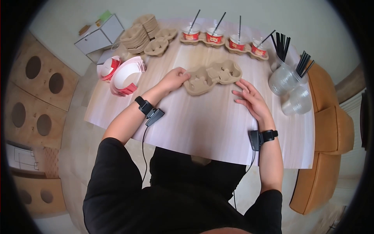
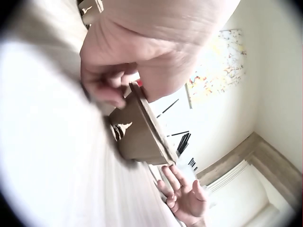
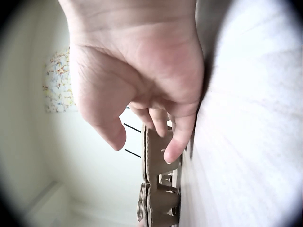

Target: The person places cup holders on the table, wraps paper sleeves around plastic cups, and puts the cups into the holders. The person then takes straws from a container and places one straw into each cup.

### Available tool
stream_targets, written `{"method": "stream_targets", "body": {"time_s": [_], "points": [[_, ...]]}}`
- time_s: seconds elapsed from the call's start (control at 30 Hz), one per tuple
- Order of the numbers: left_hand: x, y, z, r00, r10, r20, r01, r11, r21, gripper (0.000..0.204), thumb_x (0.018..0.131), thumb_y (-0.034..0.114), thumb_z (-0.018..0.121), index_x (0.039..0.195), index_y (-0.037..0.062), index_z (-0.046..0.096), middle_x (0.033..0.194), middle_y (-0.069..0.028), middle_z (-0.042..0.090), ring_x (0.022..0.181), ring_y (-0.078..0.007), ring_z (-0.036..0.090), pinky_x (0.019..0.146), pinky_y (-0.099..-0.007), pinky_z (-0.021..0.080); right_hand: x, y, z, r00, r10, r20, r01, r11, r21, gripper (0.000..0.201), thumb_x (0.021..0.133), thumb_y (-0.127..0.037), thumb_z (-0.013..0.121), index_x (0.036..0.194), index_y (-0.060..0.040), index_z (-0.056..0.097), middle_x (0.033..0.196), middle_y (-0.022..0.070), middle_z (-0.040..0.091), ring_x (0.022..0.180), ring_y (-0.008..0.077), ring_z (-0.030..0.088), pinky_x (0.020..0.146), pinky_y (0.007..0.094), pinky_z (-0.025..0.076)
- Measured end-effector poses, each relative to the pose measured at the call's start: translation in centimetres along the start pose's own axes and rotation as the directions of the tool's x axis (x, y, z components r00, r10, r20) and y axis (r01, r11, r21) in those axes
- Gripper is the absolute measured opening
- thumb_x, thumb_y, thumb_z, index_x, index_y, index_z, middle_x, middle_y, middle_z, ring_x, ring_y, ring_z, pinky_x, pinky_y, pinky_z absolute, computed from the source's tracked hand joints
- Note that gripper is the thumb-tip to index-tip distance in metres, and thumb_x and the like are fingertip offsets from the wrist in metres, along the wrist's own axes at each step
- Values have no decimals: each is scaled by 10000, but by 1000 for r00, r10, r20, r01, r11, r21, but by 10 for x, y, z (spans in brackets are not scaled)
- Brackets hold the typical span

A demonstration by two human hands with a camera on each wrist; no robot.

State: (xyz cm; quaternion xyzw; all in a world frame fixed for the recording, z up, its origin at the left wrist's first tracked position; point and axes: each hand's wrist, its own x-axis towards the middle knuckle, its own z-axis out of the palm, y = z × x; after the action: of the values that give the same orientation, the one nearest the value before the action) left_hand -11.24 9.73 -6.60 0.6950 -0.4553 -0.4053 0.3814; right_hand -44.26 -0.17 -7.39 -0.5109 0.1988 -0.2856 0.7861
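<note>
A brown molded-pulp cup carrier (image 1: 200,82) with two wells sits on the table in front of me. My left hand (image 1: 174,80) pinches its left rim between thumb and fingers; in the left wrist view the carrier (image 2: 137,130) has its rim between them. My right hand (image 1: 252,99) is at the carrier's right end, fingers loosely extended and fingertips right at the edge. The right wrist view shows the right hand's thumb apart from the carrier (image 3: 158,161), with nothing gripped.
Carriers with red-labelled cups (image 1: 214,37) and black straws line the far edge. Stacked carriers (image 1: 136,39) and pink-red paper sleeves (image 1: 124,80) stand at left. Clear plastic cups (image 1: 284,80), some holding black straws (image 1: 281,46), are at right, beside an orange-brown sofa (image 1: 331,128).
</note>
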Motion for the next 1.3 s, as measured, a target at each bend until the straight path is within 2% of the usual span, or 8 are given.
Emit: {"method": "stream_targets", "body": {"time_s": [0.17,0.23,0.5,1.0,1.07,1.1,1.2,1.3], "points": [[-22,16,-26,998,-53,32,59,971,-231,151,925,182,538,991,46,539,766,-8,568,568,-82,522,474,-200,428,-1,-1,-4,999,33,40,-32,999,-15,412,969,-151,513,1333,8,405,1273,135,547,1110,211,582,873,299,526],[-32,30,-45,973,-11,-231,-87,908,-410,147,938,160,502,1020,40,522,777,-23,581,569,-89,549,457,-194,460,0,-1,-7,997,74,-33,-73,996,50,342,968,-144,511,1269,13,464,1173,133,605,1041,196,617,851,291,531],[28,21,-178,886,-147,-439,-20,935,-354,165,968,130,458,990,-17,530,737,-76,611,520,-141,570,443,-224,495,4,3,-10,996,84,-37,-82,996,41,260,975,-141,498,1183,11,526,1076,114,637,945,168,645,818,278,539],[72,6,-179,839,-285,-463,95,915,-391,205,934,161,503,947,-41,527,818,-113,628,582,-180,631,454,-243,538,2,4,-10,996,78,-40,-75,995,60,236,970,-153,519,1147,0,551,1042,99,649,928,153,644,820,276,539],[48,26,-169,748,131,-650,214,880,424,151,912,152,505,915,2,518,800,-72,626,576,-156,617,416,-229,468,1,4,-11,995,80,-56,-76,995,61,234,970,-153,520,1144,-1,554,1040,97,649,928,152,644,820,275,539],[40,31,-161,757,129,-640,208,881,424,151,912,152,505,915,2,518,800,-72,626,576,-156,617,416,-229,468,0,3,-10,995,85,-52,-81,994,68,231,971,-150,517,1144,-2,555,1038,96,650,930,151,643,819,274,540],[19,38,-135,966,-47,-255,-41,943,-330,93,897,149,537,906,57,525,680,26,530,528,-52,473,392,-197,334,2,-1,-8,994,95,-61,-90,993,70,229,972,-145,513,1145,-2,557,1035,94,650,933,152,644,820,272,542],[17,26,-74,972,-129,196,235,501,-833,117,931,176,529,916,61,550,626,51,430,511,-50,378,396,-197,280,1,1,-8,992,108,-73,-102,992,73,230,975,-140,506,1149,1,555,1034,100,652,934,162,649,825,277,547]]}}
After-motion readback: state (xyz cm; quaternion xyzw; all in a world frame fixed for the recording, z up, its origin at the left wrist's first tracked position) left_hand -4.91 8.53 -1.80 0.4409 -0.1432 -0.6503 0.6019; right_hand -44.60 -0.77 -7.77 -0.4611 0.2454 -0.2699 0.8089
